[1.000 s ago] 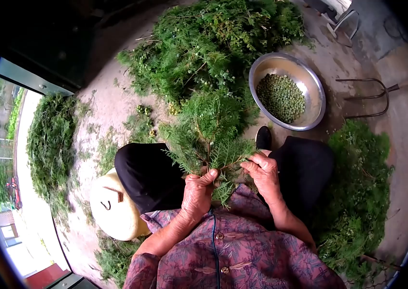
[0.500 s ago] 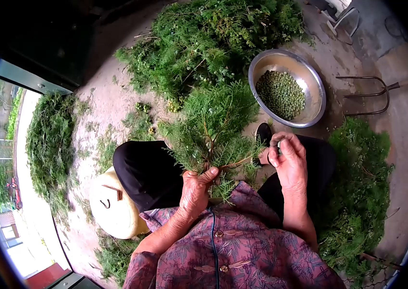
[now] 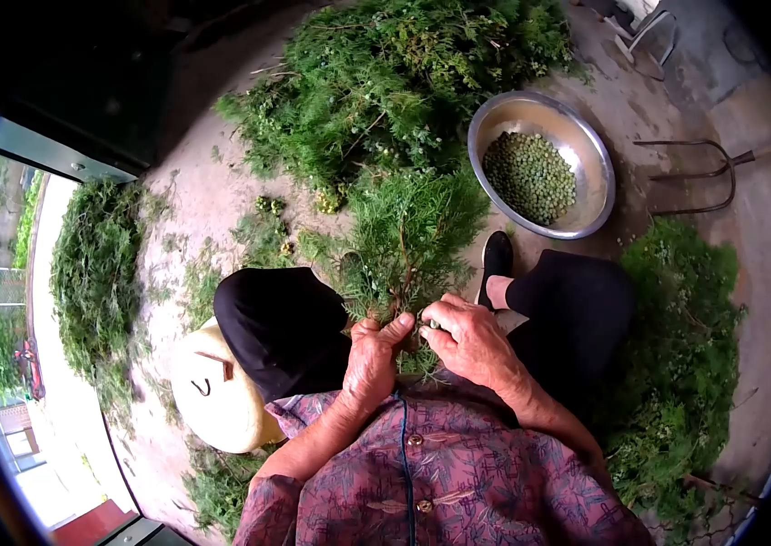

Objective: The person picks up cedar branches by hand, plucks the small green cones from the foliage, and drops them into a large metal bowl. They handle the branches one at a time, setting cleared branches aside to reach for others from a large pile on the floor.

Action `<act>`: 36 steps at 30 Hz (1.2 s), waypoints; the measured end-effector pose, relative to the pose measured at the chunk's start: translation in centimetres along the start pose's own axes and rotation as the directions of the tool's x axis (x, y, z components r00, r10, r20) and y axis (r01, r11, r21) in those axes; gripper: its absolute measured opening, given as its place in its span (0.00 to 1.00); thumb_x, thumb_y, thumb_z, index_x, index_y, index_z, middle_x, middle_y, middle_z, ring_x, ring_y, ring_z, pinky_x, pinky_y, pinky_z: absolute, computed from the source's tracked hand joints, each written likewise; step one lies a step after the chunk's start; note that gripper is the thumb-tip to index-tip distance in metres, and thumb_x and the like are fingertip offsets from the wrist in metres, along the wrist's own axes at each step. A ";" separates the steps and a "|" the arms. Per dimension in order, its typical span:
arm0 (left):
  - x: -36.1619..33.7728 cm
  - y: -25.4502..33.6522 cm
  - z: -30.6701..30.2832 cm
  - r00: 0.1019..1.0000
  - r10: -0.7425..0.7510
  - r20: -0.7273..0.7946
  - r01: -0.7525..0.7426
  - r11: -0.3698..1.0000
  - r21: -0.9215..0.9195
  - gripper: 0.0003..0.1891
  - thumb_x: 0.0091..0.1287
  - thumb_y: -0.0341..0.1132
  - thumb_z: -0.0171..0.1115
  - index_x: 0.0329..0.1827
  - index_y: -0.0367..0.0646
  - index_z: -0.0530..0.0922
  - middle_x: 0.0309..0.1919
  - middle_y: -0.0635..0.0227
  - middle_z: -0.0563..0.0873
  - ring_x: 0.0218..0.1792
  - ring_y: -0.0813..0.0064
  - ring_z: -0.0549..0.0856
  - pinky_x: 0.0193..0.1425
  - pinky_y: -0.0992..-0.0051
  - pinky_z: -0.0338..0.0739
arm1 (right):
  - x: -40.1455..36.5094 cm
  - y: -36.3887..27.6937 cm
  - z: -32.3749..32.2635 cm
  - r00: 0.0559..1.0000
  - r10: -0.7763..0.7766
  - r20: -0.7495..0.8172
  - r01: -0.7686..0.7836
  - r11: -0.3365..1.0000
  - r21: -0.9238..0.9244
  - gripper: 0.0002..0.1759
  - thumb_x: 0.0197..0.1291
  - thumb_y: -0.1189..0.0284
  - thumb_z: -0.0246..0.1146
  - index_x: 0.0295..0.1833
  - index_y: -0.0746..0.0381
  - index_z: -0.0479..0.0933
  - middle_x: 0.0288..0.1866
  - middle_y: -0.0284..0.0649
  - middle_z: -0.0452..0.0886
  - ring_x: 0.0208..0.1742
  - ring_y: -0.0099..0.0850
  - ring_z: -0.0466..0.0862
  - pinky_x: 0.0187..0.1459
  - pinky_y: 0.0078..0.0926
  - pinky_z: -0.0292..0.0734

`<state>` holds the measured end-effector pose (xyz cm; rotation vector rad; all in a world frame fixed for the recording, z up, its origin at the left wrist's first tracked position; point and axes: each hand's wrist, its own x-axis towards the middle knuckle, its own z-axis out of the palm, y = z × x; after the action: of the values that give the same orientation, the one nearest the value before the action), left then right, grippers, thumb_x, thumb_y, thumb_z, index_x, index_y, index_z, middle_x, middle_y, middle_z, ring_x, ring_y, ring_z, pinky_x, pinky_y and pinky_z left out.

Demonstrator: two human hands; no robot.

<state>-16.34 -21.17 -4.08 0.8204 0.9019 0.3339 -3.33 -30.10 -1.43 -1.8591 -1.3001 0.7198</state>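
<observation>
My left hand (image 3: 373,362) is closed round the stem of a leafy evergreen branch (image 3: 408,223), thumb on top. The branch points away from me, between my knees. Beside it, at the stem's lower end, my right hand (image 3: 475,344) pinches with thumb and forefinger. A small pale green cone (image 3: 434,324) shows between those fingertips, partly hidden. Farther off to the right stands a metal basin (image 3: 593,155) holding many round green cones (image 3: 531,177).
A big heap of cut branches (image 3: 385,82) lies ahead, with more greenery (image 3: 677,355) at right and another pile (image 3: 94,273) at left. A pitchfork (image 3: 722,173) rests beyond the basin. A pale rounded seat (image 3: 213,400) stands by my left knee.
My right hand has come left and in from beside the right knee to the branch's stem. The right knee has swung outward. My left hand keeps its hold, and the branch has shifted slightly.
</observation>
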 end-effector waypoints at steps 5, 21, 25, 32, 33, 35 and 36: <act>0.1 0.4 0.4 0.995 -0.087 0.054 0.100 0.931 -0.352 0.09 0.58 0.25 0.58 0.42 0.38 0.78 0.37 0.67 0.83 0.38 0.72 0.79 0.41 0.74 0.73 | 0.1 0.4 0.6 0.998 -0.052 -0.026 0.055 0.993 0.104 0.07 0.51 0.74 0.61 0.35 0.65 0.73 0.28 0.45 0.75 0.28 0.44 0.78 0.29 0.35 0.71; 0.9 1.2 -0.8 0.984 -0.144 0.103 0.174 0.883 -0.435 0.19 0.61 0.41 0.58 0.50 0.36 0.73 0.35 0.70 0.79 0.22 0.84 0.69 0.17 0.87 0.60 | -0.4 3.8 1.1 0.859 0.412 0.303 -0.471 0.403 0.785 0.13 0.59 0.69 0.59 0.46 0.66 0.75 0.28 0.30 0.74 0.23 0.18 0.71 0.21 0.13 0.65; 1.2 1.0 -1.7 0.988 -0.097 0.118 0.136 0.909 -0.393 0.15 0.64 0.38 0.54 0.47 0.36 0.75 0.36 0.72 0.79 0.24 0.83 0.69 0.22 0.85 0.59 | -0.2 6.8 -0.3 0.851 0.507 0.134 -0.215 0.105 0.971 0.11 0.60 0.75 0.56 0.47 0.66 0.73 0.35 0.38 0.77 0.33 0.28 0.78 0.33 0.21 0.72; 0.8 0.1 -2.1 0.964 0.258 -0.068 -0.226 0.926 0.303 0.09 0.63 0.37 0.55 0.34 0.40 0.78 0.17 0.71 0.75 0.19 0.80 0.72 0.25 0.79 0.66 | 3.7 12.4 -12.6 0.722 0.642 -0.260 0.485 -0.199 0.852 0.22 0.67 0.70 0.46 0.60 0.76 0.57 0.59 0.58 0.65 0.62 0.50 0.66 0.64 0.49 0.63; 0.8 0.2 -2.3 0.942 0.334 -0.028 -0.274 0.813 0.513 0.08 0.62 0.35 0.55 0.36 0.38 0.78 0.19 0.70 0.77 0.22 0.77 0.76 0.28 0.77 0.69 | 3.7 14.6 -14.7 0.736 0.600 -0.314 0.524 -0.211 0.825 0.24 0.68 0.70 0.46 0.61 0.76 0.55 0.62 0.59 0.61 0.65 0.50 0.61 0.66 0.50 0.60; 1.1 0.2 -2.4 0.793 0.581 0.185 -0.443 0.341 0.829 0.09 0.57 0.28 0.57 0.40 0.37 0.77 0.23 0.62 0.80 0.27 0.63 0.81 0.32 0.70 0.74 | 3.7 17.2 -17.6 0.723 0.591 -0.356 0.574 -0.229 0.786 0.26 0.68 0.68 0.45 0.63 0.77 0.52 0.66 0.60 0.55 0.69 0.50 0.54 0.67 0.51 0.57; 1.1 0.4 -2.3 0.729 0.645 0.229 -0.468 0.225 0.855 0.10 0.55 0.28 0.58 0.41 0.37 0.76 0.24 0.60 0.80 0.28 0.60 0.80 0.33 0.69 0.74 | 4.0 17.2 -18.4 0.701 0.624 -0.345 0.587 -0.231 0.776 0.27 0.68 0.67 0.44 0.64 0.77 0.50 0.67 0.60 0.53 0.69 0.49 0.53 0.67 0.51 0.56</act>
<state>-17.47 -19.15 -5.25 2.2032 0.8862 0.5955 21.46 -34.64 -5.30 -0.3647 0.2681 0.5334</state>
